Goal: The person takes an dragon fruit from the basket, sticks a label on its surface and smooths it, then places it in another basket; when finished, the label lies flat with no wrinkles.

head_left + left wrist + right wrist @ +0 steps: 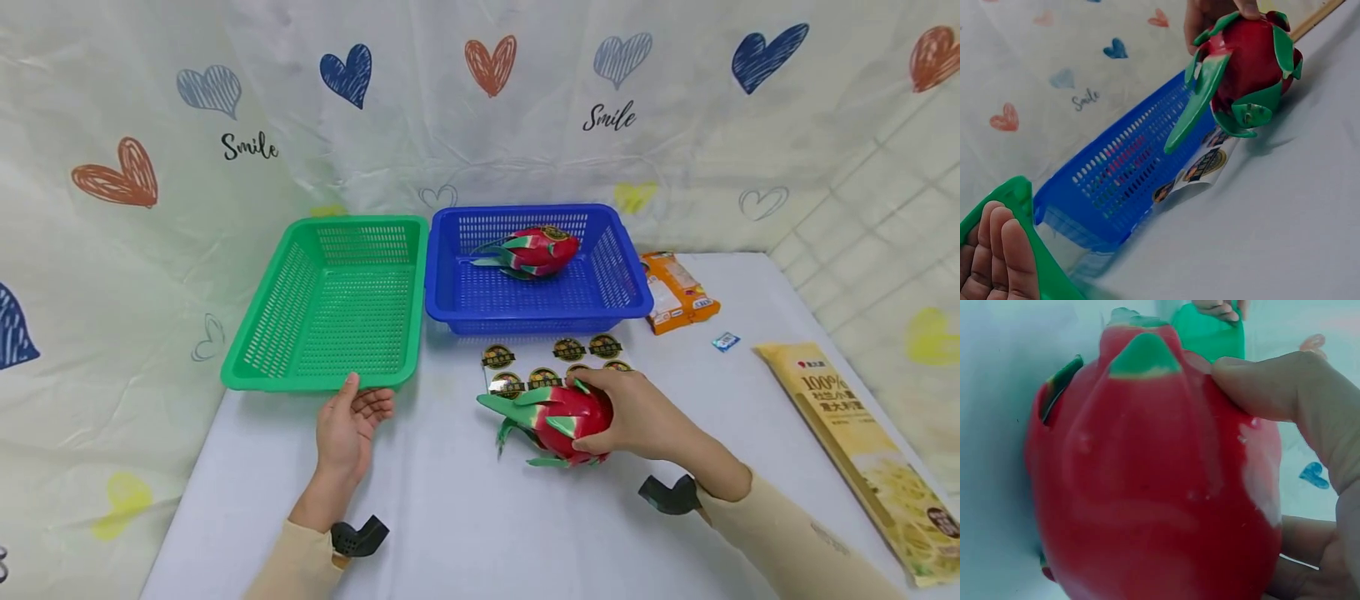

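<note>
A red dragon fruit (573, 421) with green leafy scales is gripped by my right hand (637, 408), thumb on its near side and fingers over the far side. In the right wrist view its smooth red skin (1141, 469) takes up most of the picture, with the thumb pressed on it. Under and behind it lies a sheet of round black-and-gold stickers (543, 377). My left hand (348, 429) is at the front rim of a green basket (322, 383), palm turned inward. The left wrist view shows its fingers (1013, 250) extended against the green plastic.
Beside the green basket stands a blue basket (540, 321), holding another dragon fruit (536, 252) that bears a sticker. An orange packet (678, 292) and a small blue-white sachet (725, 341) lie to its right. A long yellow pasta bag (855, 450) lies along the table's right side.
</note>
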A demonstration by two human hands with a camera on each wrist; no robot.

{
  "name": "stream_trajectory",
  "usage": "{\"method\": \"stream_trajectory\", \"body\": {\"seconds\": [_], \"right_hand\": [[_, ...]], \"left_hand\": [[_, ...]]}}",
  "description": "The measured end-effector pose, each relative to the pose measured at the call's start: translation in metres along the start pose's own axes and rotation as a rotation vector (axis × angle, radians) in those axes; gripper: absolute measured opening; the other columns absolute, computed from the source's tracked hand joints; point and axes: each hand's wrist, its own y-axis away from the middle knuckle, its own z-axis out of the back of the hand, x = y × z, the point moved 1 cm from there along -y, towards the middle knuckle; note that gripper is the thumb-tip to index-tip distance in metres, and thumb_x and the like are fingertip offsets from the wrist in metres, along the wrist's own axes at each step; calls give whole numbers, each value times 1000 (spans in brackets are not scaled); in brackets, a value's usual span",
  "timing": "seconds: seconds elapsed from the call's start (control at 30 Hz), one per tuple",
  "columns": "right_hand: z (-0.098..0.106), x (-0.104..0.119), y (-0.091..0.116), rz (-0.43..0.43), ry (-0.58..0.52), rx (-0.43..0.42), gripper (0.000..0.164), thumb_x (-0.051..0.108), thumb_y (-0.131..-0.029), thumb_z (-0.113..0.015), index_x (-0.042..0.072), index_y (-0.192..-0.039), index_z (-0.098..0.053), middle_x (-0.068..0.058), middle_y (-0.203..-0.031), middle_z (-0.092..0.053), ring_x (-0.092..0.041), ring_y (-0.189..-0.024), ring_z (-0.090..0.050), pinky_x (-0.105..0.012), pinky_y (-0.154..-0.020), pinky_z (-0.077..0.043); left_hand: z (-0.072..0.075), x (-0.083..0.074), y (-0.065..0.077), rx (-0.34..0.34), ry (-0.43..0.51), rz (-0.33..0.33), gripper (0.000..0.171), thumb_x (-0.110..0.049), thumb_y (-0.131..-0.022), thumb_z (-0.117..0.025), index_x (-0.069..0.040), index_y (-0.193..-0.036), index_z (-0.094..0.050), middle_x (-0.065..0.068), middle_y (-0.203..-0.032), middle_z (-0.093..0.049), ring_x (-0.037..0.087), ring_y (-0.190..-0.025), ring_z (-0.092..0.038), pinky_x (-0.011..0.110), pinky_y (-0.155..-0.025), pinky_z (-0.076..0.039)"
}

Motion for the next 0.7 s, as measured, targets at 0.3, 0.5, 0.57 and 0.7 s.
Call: {"method": "stream_trajectory", "body": {"seconds": [0.3,0.5,0.57,0.7], "right_hand": [[1,1,20,12,-5,43,74,29,-66,-92,12,-131,-59,0,-123,-66,-19,-111,-60,-31,-76,-61],[-2,4,24,-8,-24,87,77,33,-67,-92,19,-132,-55,-4,-133,-58,-27,-121,-56,-38,-77,-62],[-3,5,24,-31,-35,108,77,35,-67,-92,22,-132,-53,-5,-136,-54,-29,-123,-54,-40,-76,-62],[-5,5,27,-64,-45,137,80,37,-66,-92,26,-133,-51,-4,-139,-50,-30,-126,-52,-42,-77,-62]], "left_hand": [[2,0,0,9,8,16,43,-39,-103,-48,1,-100,-62,3,-80,-73,14,-71,-69,26,-68,-58],[1,1,1,2,17,15,43,-40,-103,-49,0,-98,-63,2,-80,-73,14,-72,-68,25,-69,-58],[0,1,1,0,21,16,42,-41,-103,-48,-2,-96,-63,2,-80,-72,13,-72,-68,25,-69,-57],[-2,1,2,-10,20,27,41,-40,-103,-47,-3,-95,-63,1,-79,-71,13,-72,-67,24,-70,-57]]}}
